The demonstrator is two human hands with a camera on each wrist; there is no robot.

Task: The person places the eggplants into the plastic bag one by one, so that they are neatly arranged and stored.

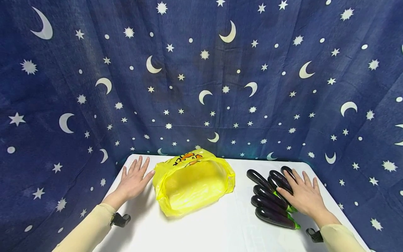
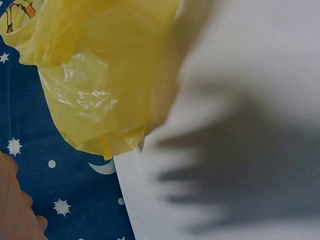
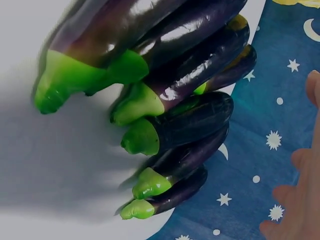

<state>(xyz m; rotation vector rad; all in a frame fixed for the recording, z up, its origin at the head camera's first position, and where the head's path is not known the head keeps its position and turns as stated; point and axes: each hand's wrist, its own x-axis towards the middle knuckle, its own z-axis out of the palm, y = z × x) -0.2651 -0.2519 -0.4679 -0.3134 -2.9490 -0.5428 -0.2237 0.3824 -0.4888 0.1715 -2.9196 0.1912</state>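
Note:
A yellow plastic bag [image 1: 195,183] with orange and black print stands at the middle of the table, its wide mouth facing the head camera. To its left is my left hand [image 1: 133,180], palm down with fingers spread and nothing in it; in the left wrist view its edge [image 2: 17,200] shows at the lower left. Several dark purple eggplants [image 1: 275,218] with green caps lie in a loose pile on the right. Over the pile's right side my right hand [image 1: 305,196] spreads its fingers, hiding parts of some eggplants. In the right wrist view the hand [image 3: 300,200] appears apart from the eggplants [image 3: 190,125].
Under everything is a white table [image 1: 207,231]. A dark blue curtain [image 1: 176,87] with moons and stars surrounds its back and sides. Black straps with mounts [image 1: 121,219] sit on both wrists. White tabletop lies between the bag and the eggplants.

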